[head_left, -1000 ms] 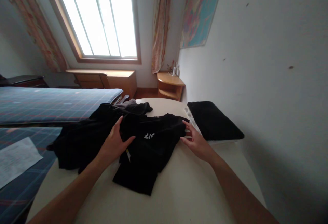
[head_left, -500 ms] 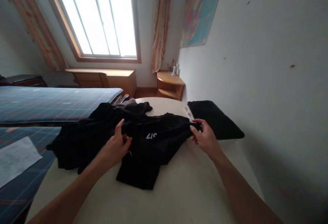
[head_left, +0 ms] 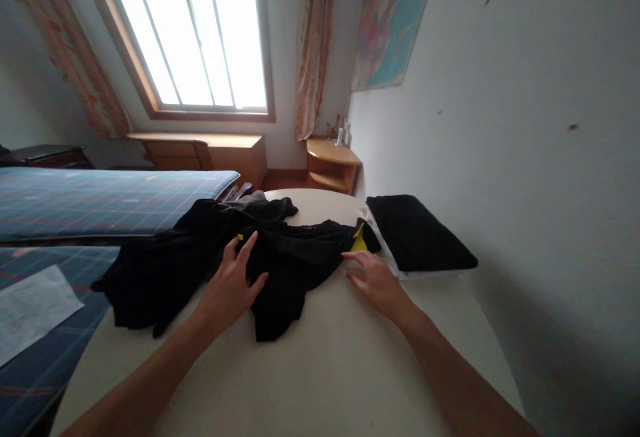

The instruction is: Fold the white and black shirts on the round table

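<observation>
A black garment (head_left: 295, 250) with small yellow parts lies crumpled on the pale round table (head_left: 330, 370). My left hand (head_left: 233, 290) is at the garment's left part, its fingers spread and nothing gripped. My right hand (head_left: 375, 280) is at the garment's right end, just below a yellow patch (head_left: 359, 238), with fingers apart and holding nothing. More dark clothing (head_left: 155, 277) is heaped to the left of my left hand. Beyond my right hand sits a folded black cloth (head_left: 420, 234) on top of something white.
A grey cloth (head_left: 245, 201) lies at the table's far left edge. Left of the table is a blue plaid bed (head_left: 100, 204) with a paper sheet (head_left: 35, 310). The wall (head_left: 525, 224) stands close on the right. A corner shelf (head_left: 333, 152) is beyond the table.
Both hands have let go of the black garment. Its white print has gone out of sight, its lower part has drawn up, and yellow now shows at its right end. My right hand has moved left and slightly down.
</observation>
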The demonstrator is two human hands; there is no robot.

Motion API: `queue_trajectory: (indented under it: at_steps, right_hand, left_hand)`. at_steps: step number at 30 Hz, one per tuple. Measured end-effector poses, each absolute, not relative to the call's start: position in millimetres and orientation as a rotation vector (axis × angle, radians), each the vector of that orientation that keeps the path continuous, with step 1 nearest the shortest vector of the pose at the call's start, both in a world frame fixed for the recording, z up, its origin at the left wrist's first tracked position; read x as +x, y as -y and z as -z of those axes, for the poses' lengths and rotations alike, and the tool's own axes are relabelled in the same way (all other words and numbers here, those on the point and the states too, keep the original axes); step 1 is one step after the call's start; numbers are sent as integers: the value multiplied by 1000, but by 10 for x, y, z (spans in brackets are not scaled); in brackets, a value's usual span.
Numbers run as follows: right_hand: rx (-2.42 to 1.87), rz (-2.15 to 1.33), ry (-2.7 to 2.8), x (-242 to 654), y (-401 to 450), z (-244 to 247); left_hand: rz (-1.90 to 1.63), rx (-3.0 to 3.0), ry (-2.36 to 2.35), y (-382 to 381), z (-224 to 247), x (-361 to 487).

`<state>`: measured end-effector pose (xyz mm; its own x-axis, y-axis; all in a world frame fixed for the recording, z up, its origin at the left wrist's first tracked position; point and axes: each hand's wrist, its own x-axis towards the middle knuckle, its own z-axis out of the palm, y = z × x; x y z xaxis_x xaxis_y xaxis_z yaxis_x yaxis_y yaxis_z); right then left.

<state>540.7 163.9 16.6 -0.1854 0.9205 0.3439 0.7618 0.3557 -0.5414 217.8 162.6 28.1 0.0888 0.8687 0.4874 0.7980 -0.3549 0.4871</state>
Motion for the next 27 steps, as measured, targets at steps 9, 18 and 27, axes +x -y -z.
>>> queue_trajectory:
  at_steps: [9,18,27]
  right_hand:
    - [-1492,-137,2133,5145,-1638,-196]
    - [-1435,-215,1879,5333,-1624,-377]
    - [-1432,-255,1813,5428,-1601,-465]
  left_hand:
    - [-889,2938,-1316,-1502,-397,2273]
    - [-990,2689,-1389,-1652,-341,2142]
    - [-748,2880,-1093,-1579,-173,2372]
